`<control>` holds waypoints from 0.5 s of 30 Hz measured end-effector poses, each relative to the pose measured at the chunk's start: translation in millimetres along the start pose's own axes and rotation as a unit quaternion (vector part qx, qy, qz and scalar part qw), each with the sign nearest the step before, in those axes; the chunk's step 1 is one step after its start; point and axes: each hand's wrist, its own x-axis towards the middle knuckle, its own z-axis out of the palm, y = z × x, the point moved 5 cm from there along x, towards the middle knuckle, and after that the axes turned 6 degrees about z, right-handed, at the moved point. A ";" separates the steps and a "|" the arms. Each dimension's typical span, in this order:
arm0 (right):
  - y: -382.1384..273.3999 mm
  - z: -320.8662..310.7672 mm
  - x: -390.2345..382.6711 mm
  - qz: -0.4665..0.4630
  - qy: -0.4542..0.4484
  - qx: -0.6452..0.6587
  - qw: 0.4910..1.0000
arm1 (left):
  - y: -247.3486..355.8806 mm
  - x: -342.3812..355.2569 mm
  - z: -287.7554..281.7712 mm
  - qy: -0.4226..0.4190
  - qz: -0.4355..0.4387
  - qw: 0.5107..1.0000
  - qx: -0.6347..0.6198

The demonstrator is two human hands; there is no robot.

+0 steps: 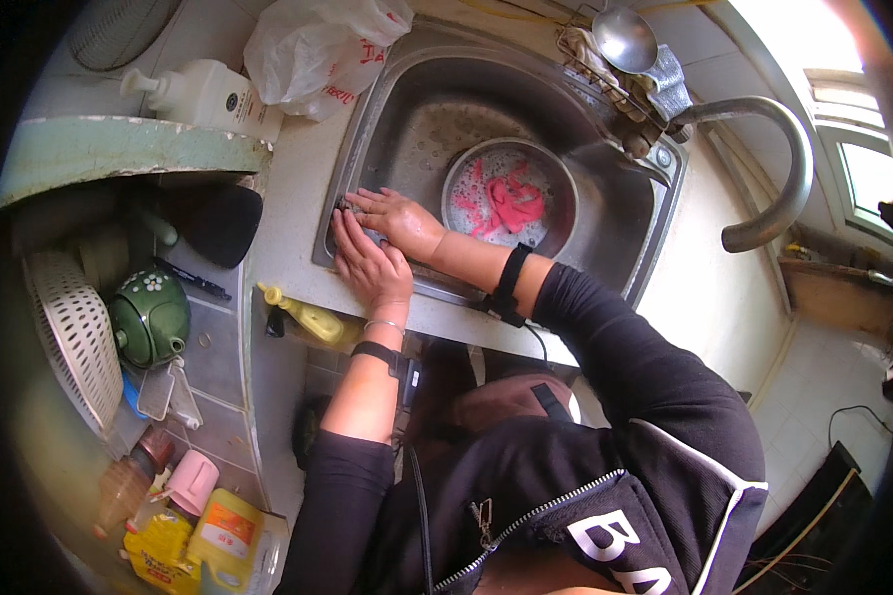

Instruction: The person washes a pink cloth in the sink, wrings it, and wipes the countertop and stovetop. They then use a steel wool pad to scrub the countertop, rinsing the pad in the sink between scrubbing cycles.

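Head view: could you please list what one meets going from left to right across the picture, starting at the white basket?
White basket → green teapot → yellow bottle → left hand → pink cloth in the sink's bowl → tap.

The small dark thing (344,205) under both hands' fingers (359,201) is too hidden to identify.

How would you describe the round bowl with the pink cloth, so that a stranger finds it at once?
Start at the steel sink under the curved tap. On its floor, right of the two hands at the rim, sits a round metal bowl. It alone holds a crumpled pink cloth in soapy water.
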 end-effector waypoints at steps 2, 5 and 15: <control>10.2 -13.9 7.1 0.021 0.024 -0.081 0.996 | -1.4 -1.6 2.0 -0.013 0.001 1.000 0.007; 19.9 -42.3 17.5 0.112 0.167 -0.089 0.975 | -3.2 -2.9 4.0 -0.006 0.009 1.000 -0.009; 43.2 -45.0 -90.1 0.037 0.038 0.133 0.990 | -1.1 -3.3 6.8 -0.009 0.025 1.000 0.001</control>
